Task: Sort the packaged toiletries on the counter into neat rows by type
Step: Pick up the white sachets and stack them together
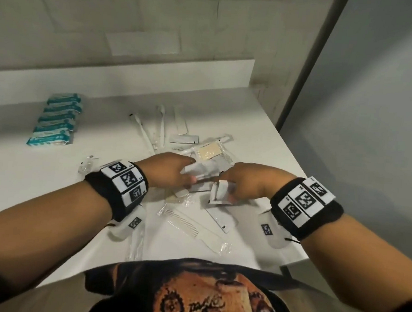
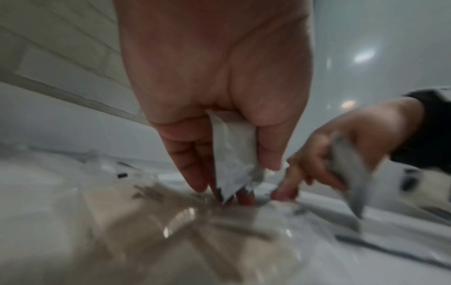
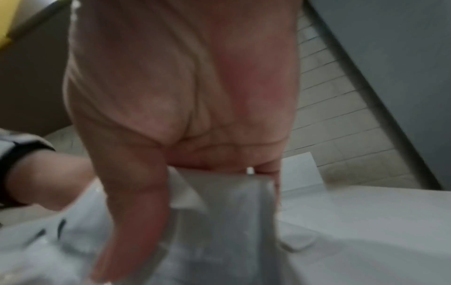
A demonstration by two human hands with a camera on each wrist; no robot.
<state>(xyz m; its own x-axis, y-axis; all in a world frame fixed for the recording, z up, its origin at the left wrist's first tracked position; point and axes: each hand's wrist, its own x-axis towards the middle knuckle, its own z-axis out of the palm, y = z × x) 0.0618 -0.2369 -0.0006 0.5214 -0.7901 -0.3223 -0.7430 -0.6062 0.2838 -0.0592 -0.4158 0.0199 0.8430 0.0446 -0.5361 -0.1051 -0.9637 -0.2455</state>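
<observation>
A loose pile of white packaged toiletries [image 1: 200, 155] lies in the middle of the white counter [image 1: 263, 125]. My left hand [image 1: 174, 173] holds white sachets [image 2: 231, 154] between thumb and fingers, its fingertips down in the pile. Close on its right, my right hand [image 1: 244, 185] grips a white sachet [image 1: 219, 193], which hangs grey and blurred [image 3: 229, 212] below the palm. A wrapped soap bar [image 1: 209, 151] and a wrapped comb [image 1: 185, 221] lie in the pile. Teal and white packets [image 1: 56, 121] form a row at the back left.
Wrapped toothbrushes [image 1: 153, 130] lie behind the pile. A small clear packet [image 1: 87, 165] sits left of my left wrist. The counter's right edge [image 1: 295, 159] runs diagonally beside a grey partition [image 1: 361, 118]. A raised ledge [image 1: 132, 72] and tiled wall back the counter.
</observation>
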